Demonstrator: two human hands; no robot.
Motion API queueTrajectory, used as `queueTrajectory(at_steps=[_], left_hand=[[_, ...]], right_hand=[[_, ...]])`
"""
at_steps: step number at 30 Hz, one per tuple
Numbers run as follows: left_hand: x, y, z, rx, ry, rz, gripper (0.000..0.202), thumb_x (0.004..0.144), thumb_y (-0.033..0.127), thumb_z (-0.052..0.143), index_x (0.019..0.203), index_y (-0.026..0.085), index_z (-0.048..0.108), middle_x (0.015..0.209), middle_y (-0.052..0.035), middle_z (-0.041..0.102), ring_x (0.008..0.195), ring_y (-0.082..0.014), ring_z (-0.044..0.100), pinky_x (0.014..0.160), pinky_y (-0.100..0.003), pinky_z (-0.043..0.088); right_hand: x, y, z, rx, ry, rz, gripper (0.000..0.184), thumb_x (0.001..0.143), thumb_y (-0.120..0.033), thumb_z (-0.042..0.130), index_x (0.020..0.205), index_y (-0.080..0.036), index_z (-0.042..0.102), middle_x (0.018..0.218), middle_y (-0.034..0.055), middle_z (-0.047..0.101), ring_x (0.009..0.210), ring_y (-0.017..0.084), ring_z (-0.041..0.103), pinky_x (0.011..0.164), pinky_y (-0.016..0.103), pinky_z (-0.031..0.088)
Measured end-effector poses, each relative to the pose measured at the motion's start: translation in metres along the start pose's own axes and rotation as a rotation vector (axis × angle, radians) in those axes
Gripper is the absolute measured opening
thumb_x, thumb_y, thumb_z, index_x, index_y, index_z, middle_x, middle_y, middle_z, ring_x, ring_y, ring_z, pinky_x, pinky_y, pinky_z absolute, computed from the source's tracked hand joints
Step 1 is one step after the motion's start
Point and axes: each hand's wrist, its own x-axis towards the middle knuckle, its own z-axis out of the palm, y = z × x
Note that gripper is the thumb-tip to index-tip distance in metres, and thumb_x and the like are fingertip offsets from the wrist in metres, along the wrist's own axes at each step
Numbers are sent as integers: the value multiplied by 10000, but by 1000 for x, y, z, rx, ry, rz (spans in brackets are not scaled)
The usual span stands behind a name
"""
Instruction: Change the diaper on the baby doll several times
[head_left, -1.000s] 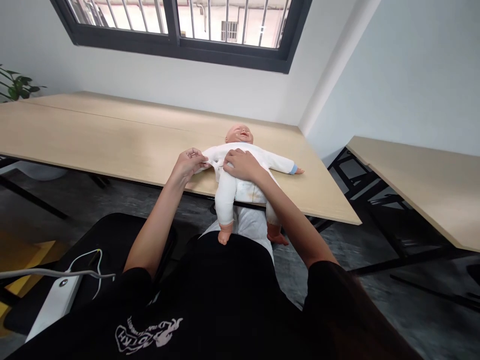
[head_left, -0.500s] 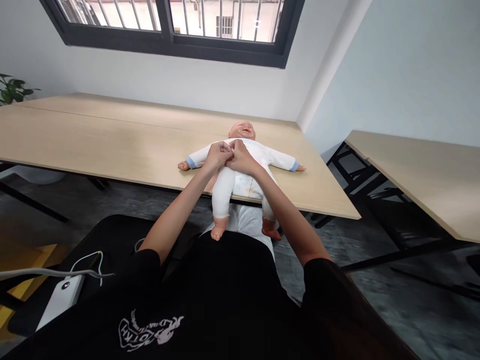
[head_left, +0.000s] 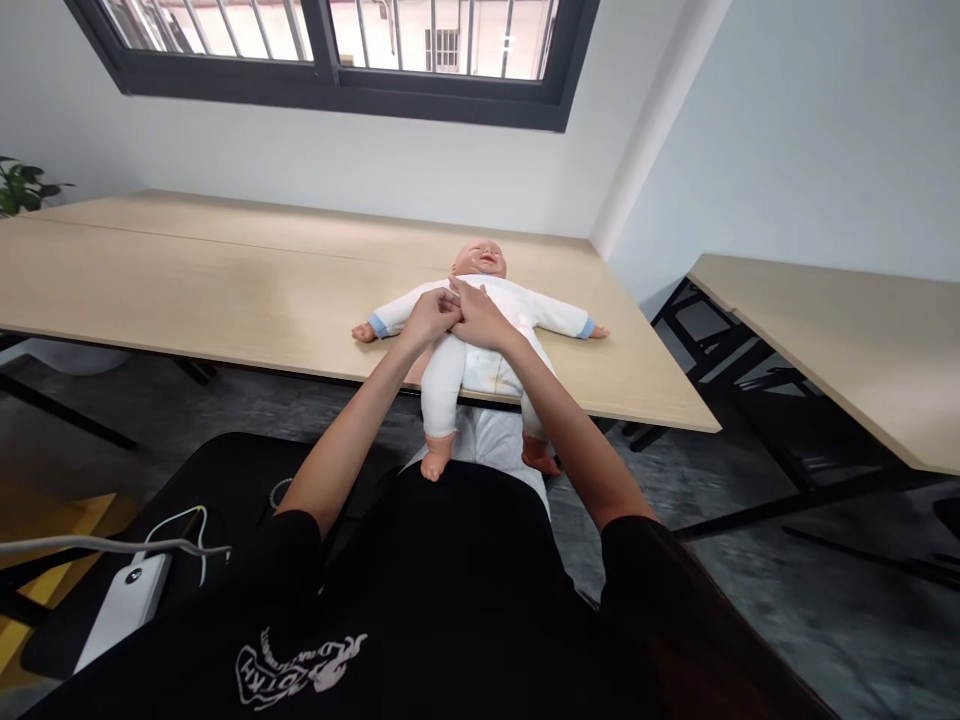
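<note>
A baby doll point(head_left: 480, 258) lies face up near the table's front edge, arms spread, legs hanging over the side. It wears a white baby jumpsuit point(head_left: 517, 305) with blue cuffs. My left hand point(head_left: 433, 313) is closed, its fingertips pinching the jumpsuit's front at the chest. Right beside it, my right hand point(head_left: 481, 316) rests on the chest with some fingers stretched toward the collar, while its near fingertips meet my left ones on the cloth. The small piece of fabric between them is hidden by the fingers.
The wooden table point(head_left: 247, 290) runs along the wall under a barred window point(head_left: 450, 95). Another table point(head_left: 840, 340) stands to the right. At lower left, a black chair point(head_left: 217, 490) holds a white power bank point(head_left: 124, 610) with a cable. A plant point(head_left: 26, 188) shows far left.
My right hand's fingers have straightened from a pinch and spread toward the doll's collar. The left hand stays at the chest. The view has shifted slightly.
</note>
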Motion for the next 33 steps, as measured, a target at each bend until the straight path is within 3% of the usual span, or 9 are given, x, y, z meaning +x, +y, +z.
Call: queueTrajectory(at_steps=[4,7,11,14,18,22,24,28,33], left_hand=[[-3,7,-4,27,-62,-74,202,640,36,717,773,142,607,668,17,597,616,-116,530,646,-250,420],[-7,9,-5,37,-39,-49,278,599,56,794,760,148,586,706,17,598,654,-123,544,678,-258,429],[-14,0,-8,64,51,26,291,621,124,833,772,153,586,764,4,613,740,-141,574,731,-258,441],[-19,-13,-15,79,150,17,278,672,150,818,783,163,564,775,6,590,745,-138,562,715,-249,431],[-27,-30,-28,107,273,23,295,688,138,811,811,175,545,815,12,571,777,-129,559,735,-233,436],[-33,-42,-38,61,253,-47,232,730,125,741,761,190,520,726,16,578,698,-133,569,673,-228,448],[-34,-45,-41,-18,231,-99,236,730,147,736,736,194,505,680,17,585,640,-130,567,634,-228,456],[-34,-48,-47,-245,302,-114,270,724,191,753,774,193,489,692,21,620,604,-108,601,644,-227,496],[-32,-50,-53,-454,301,-117,318,699,165,764,819,188,470,674,30,638,575,-100,633,638,-230,520]], right_hand=[[-5,-1,-3,47,48,-36,884,698,-203,586,1527,-58,316,1573,213,343,1479,325,316,1249,545,211],[-15,-1,-5,40,129,-92,833,711,-183,589,1506,-94,356,1567,193,345,1478,312,299,1236,502,252],[-34,-7,-7,-11,225,-121,667,817,-215,598,1459,-162,426,1521,161,394,1446,286,330,1215,476,286],[-45,-15,-10,-84,273,-91,465,893,-291,628,1326,-139,551,1353,162,519,1323,305,430,1154,458,357],[-49,-25,-16,-180,199,-56,242,977,-351,580,1104,-161,659,1100,130,601,1106,301,517,1027,446,424],[-46,-23,-21,-118,62,-62,266,978,-414,609,1077,-176,676,1029,109,601,1012,258,539,971,395,444],[-43,-20,-23,-129,56,-48,329,943,-422,664,1138,-158,672,1091,117,594,1081,275,531,1002,406,436],[-36,-15,-30,-230,18,34,428,910,-438,705,1240,-168,668,1244,140,569,1235,342,479,1080,475,394],[-24,-13,-48,-310,-55,100,517,921,-505,672,1293,-153,598,1309,172,565,1269,366,492,1052,499,430]])
